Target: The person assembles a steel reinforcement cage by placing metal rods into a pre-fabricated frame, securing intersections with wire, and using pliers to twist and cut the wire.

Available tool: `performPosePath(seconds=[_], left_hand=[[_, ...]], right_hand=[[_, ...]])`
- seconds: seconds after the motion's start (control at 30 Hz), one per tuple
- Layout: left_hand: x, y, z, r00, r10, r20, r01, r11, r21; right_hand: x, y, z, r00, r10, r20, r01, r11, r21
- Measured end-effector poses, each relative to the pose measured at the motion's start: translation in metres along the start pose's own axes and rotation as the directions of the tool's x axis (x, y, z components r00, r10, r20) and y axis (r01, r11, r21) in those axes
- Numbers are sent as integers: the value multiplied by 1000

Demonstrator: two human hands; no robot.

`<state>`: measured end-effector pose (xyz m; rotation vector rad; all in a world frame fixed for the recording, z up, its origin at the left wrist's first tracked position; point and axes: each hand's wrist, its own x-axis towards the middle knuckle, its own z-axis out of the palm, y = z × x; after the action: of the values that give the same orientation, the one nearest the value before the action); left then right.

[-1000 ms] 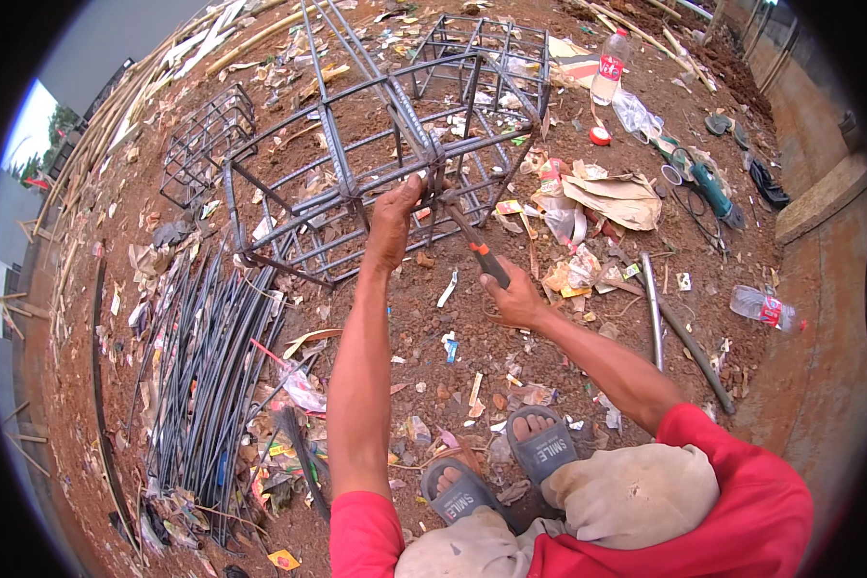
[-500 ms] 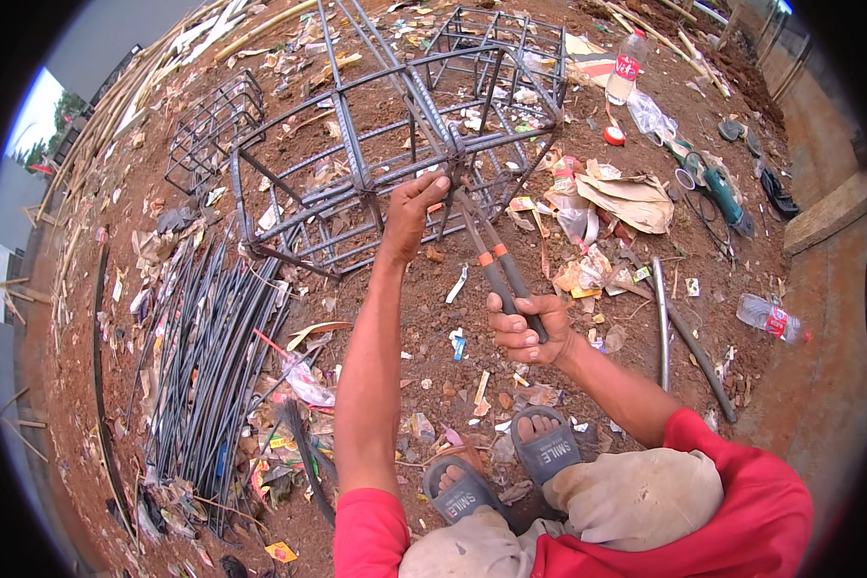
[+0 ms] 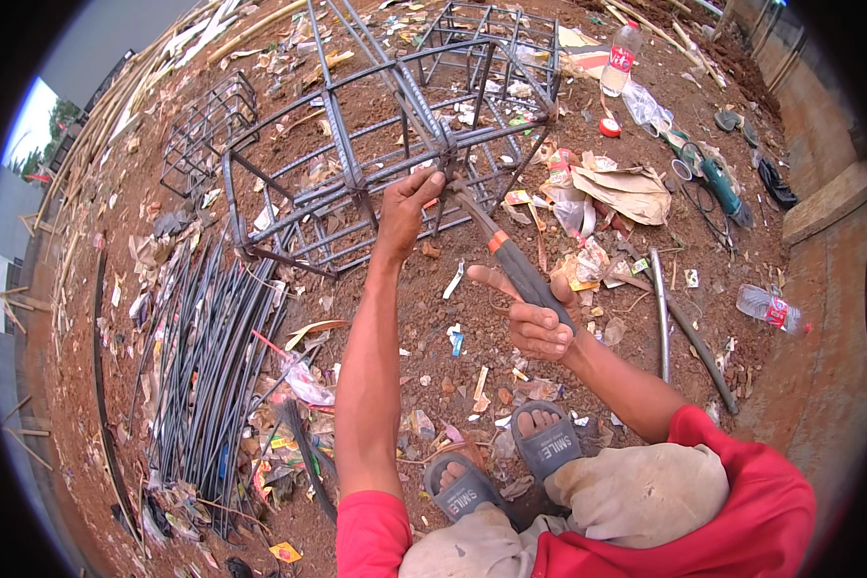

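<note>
A cage of tied rebar (image 3: pixel 352 173) stands in front of me, its bars crossing in a boxy frame. My left hand (image 3: pixel 407 210) is closed at a joint on the cage's near bar, thumb on top; its fingertips are partly hidden. Just right of it, the jaws of long pincers (image 3: pixel 522 273) meet the same joint. These pincers have dark grips with orange bands, and their handles overlap from this angle. My right hand (image 3: pixel 541 323) holds the grips near their lower end, index finger stretched out to the left.
Left of me lies a bundle of thin dark rods (image 3: pixel 212 376). Smaller rebar cages (image 3: pixel 207 130) stand farther back. At right are an angle grinder (image 3: pixel 725 193), plastic bottles (image 3: pixel 769 310), a metal pipe (image 3: pixel 660 313) and a timber beam (image 3: pixel 828 205). Litter covers the soil (image 3: pixel 395 318).
The pincers have turned; their handles, seen apart before, now line up as one. My right hand has shifted slightly right and its index finger has straightened. My left hand stays at the joint.
</note>
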<state>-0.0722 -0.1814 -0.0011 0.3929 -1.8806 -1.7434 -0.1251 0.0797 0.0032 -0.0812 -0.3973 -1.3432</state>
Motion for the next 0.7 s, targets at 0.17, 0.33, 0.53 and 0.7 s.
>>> performPosePath(seconds=[0.17,0.33,0.53,0.7], left_hand=[[-1,-10,-8,997,7,-70,-12,997,-79],[-4,3,1,999,8,-45,-12,996,-88],[-7,10,5,999,16,-44,-18,998,-58],[-7,1,-2,996,10,-93,-13,999,-41]], right_hand=[[7,1,6,990,132,42,-131,991,-25],[-7,-5,1,949,-195,-249,62,887,-458],[-8,-16,8,899,-291,-326,29,784,-620],[-2,-16,18,927,-139,-348,0,928,-373]])
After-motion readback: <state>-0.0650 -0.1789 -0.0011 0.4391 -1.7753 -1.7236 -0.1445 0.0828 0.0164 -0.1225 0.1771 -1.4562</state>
